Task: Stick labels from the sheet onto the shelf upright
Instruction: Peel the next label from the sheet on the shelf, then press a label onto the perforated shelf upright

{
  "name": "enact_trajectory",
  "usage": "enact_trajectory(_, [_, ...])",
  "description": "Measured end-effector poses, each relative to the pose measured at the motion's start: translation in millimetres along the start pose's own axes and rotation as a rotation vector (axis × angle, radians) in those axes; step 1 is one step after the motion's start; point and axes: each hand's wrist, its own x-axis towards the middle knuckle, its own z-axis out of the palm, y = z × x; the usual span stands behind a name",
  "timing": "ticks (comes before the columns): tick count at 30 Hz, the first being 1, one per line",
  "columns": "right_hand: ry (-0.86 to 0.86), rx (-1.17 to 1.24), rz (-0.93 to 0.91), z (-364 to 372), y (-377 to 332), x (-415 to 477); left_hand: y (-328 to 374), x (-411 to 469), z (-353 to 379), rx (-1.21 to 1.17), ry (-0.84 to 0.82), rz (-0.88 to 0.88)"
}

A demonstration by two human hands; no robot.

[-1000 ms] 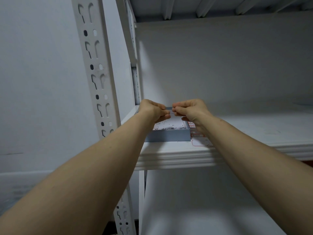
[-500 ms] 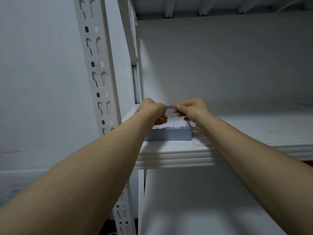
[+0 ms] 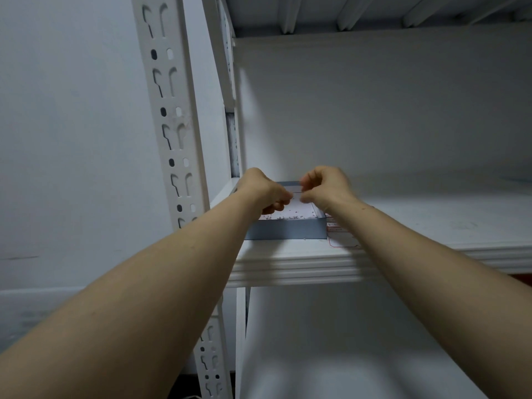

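Both hands are held over a shallow blue-grey tray (image 3: 285, 230) on the white shelf board (image 3: 302, 263). My left hand (image 3: 263, 190) and my right hand (image 3: 326, 184) each pinch one end of a thin small strip, seemingly a label (image 3: 296, 192), seen edge-on between the fingertips. A label sheet (image 3: 341, 236) with red-outlined labels lies on the shelf just right of the tray, partly under my right forearm. The white perforated shelf upright (image 3: 172, 133) stands to the left of my hands.
The tray holds a white sheet sprinkled with small dark bits (image 3: 288, 217). A rear upright (image 3: 234, 145) stands in the back left corner. Another shelf board (image 3: 345, 12) spans overhead and a white wall (image 3: 72, 139) lies to the left.
My right hand has risen slightly and the hands have drawn a little apart, so the thin strip now shows between the fingertips. The camera has tilted up a little.
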Motion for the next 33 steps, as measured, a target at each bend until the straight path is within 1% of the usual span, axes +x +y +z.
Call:
enact_trajectory(2, [-0.009,-0.015,-0.024,-0.5,2.5,0.7,-0.3,-0.8,1.2,0.122,0.044,0.053])
enact_trajectory(5, [0.023,-0.076,-0.059,-1.9,2.4,-1.6,1.2,-6.0,3.3,0.235,0.092,0.082])
enact_trajectory(7, [0.023,-0.229,-0.098,-2.9,1.2,-3.6,3.5,-10.8,4.8,0.282,0.024,0.100])
enact_trajectory(9, [-0.057,-0.423,-0.149,-2.1,-2.9,-10.3,3.0,-15.8,6.4,0.296,-0.084,0.126])
enact_trajectory(10, [-0.089,-0.485,-0.175,-1.0,-4.4,-13.5,2.7,-19.2,6.5,0.284,-0.092,0.152])
enact_trajectory(12, [-0.051,-0.497,-0.228,0.1,-9.3,-20.6,3.9,-29.9,5.7,0.281,0.013,0.276])
enact_trajectory(14, [0.062,-0.406,-0.275,1.7,-17.4,-29.2,0.8,-44.7,3.7,0.304,0.158,0.441])
enact_trajectory(16, [0.136,-0.306,-0.328,6.6,-23.9,-38.8,-8.1,-60.3,-2.6,0.311,0.313,0.604])
enact_trajectory(18, [0.155,-0.215,-0.401,13.8,-29.6,-50.7,-23.2,-70.5,-12.5,0.300,0.508,0.757])
enact_trajectory(20, [0.144,-0.146,-0.459,24.2,-33.5,-63.4,-36.8,-80.5,-24.0,0.246,0.680,0.809])
enact_trajectory(22, [0.122,-0.114,-0.517,36.4,-36.5,-76.0,-50.5,-88.0,-36.4,0.133,0.779,0.759])
enact_trajectory(24, [0.106,-0.115,-0.605,48.7,-37.5,-88.1,-62.2,-95.1,-49.1,-0.051,0.772,0.601])
enact_trajectory(27, [0.050,-0.174,-0.751,66.6,-36.3,-101.9,-83.8,-93.2,-71.5,-0.314,0.689,0.208])
enact_trajectory(28, [0.040,-0.198,-0.793,71.6,-36.1,-105.1,-91.1,-91.1,-78.5,-0.402,0.632,0.109])
enact_trajectory(29, [0.039,-0.214,-0.833,76.4,-36.1,-106.7,-97.1,-89.2,-84.1,-0.493,0.551,0.052])
enact_trajectory(31, [0.066,-0.262,-0.921,84.7,-36.9,-108.4,-105.9,-87.5,-90.6,-0.591,0.402,0.040])
enact_trajectory(33, [0.123,-0.326,-1.014,90.8,-37.8,-107.5,-110.1,-84.9,-92.6,-0.626,0.287,0.093])
